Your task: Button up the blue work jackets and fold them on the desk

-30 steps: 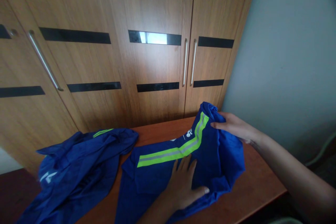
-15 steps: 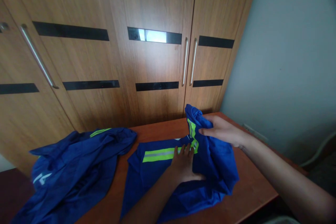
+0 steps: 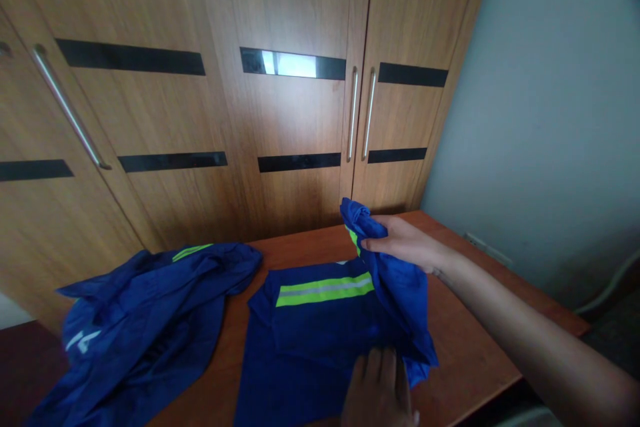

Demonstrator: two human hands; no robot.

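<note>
A blue work jacket (image 3: 310,327) with a yellow-green and grey reflective stripe lies partly folded on the table. Its right part is raised and bunched. My right hand (image 3: 407,240) is closed around this raised part near its top, thumb on the near side. Low in the view, my left hand (image 3: 377,387) is at the jacket's lower right, fingers extended over the cloth and pointing away from me. The thumb shows apart at the right, and I see nothing held in this hand.
A second blue garment (image 3: 150,333) with a yellow-green stripe lies crumpled at the left of the reddish-brown table (image 3: 470,320). Wooden cabinet doors (image 3: 295,120) with metal handles stand right behind. A pale wall (image 3: 540,113) rises at the right.
My left hand has moved from the reflective stripe down toward the jacket's near edge. My right hand has shifted slightly left, bringing the raised cloth over with it.
</note>
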